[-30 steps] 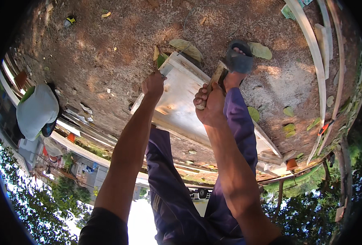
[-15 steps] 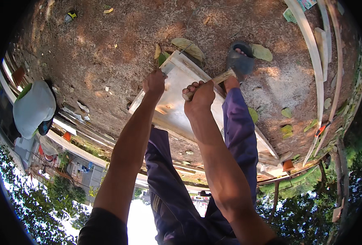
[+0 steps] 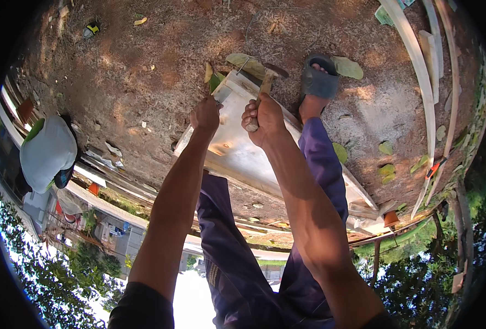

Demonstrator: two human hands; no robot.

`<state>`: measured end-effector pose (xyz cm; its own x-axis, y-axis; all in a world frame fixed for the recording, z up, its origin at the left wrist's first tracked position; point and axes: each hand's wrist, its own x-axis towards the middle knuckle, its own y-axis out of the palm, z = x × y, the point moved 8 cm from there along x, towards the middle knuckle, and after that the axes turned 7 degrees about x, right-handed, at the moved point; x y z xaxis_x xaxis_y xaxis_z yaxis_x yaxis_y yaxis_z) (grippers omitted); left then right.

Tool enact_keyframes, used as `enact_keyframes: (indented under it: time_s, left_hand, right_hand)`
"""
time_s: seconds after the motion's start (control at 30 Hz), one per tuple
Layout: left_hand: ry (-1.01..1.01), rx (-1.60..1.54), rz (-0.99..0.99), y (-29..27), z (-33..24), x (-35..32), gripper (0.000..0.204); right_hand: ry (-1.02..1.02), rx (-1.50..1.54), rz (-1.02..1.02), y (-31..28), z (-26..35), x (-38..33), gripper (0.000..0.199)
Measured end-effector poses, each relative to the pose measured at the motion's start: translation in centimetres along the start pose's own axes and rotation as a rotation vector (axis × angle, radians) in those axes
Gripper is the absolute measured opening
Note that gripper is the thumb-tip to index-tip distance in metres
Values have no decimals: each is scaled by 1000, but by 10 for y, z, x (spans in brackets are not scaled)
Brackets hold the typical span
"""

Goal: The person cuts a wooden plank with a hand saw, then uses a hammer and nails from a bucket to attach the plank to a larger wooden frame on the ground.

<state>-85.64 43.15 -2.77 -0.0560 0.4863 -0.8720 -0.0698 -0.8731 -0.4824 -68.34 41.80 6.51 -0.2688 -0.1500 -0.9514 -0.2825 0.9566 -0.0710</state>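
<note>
My right hand [image 3: 263, 119] is closed around the wooden handle of a hammer [image 3: 266, 85]. The hammer's dark head is raised over the far corner of a wooden frame [image 3: 248, 78]. Inside the frame lies a pale flat panel [image 3: 237, 134] with a knot-like brown mark. My left hand [image 3: 205, 115] is closed at the frame's left edge, its fingertips partly hidden. At the far corner a thin, nail-like piece [image 3: 243, 64] sticks up. My foot in a dark sandal [image 3: 319, 82] stands on the ground just right of that corner.
Long wooden strips [image 3: 416, 55] lie along the right, with an orange-and-black tool [image 3: 436, 167] beside them. At left sits a large pale rounded object [image 3: 48, 153]. Dry leaves [image 3: 347, 67] are scattered on the dirt, and a small black-and-yellow item [image 3: 91, 29] lies far left.
The hammer has swung up and away, its head now showing beyond the frame's far corner. My right wrist has turned, while my left hand stays at the frame's left edge.
</note>
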Motion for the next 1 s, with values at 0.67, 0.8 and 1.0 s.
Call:
enact_keyframes:
  time_s: [0.67, 0.8, 1.0]
  left_hand:
    - [-14, 43, -7, -7, 2, -5, 29]
    - [22, 49, -16, -7, -2, -2, 32]
    - [10, 50, -20, -4, -1, 0, 32]
  right_hand:
    - [-889, -838, -18, 78, 195, -111, 34]
    - [-1262, -587, -92, 81, 226, -133, 50]
    - [-595, -1554, 113, -29, 111, 34, 39]
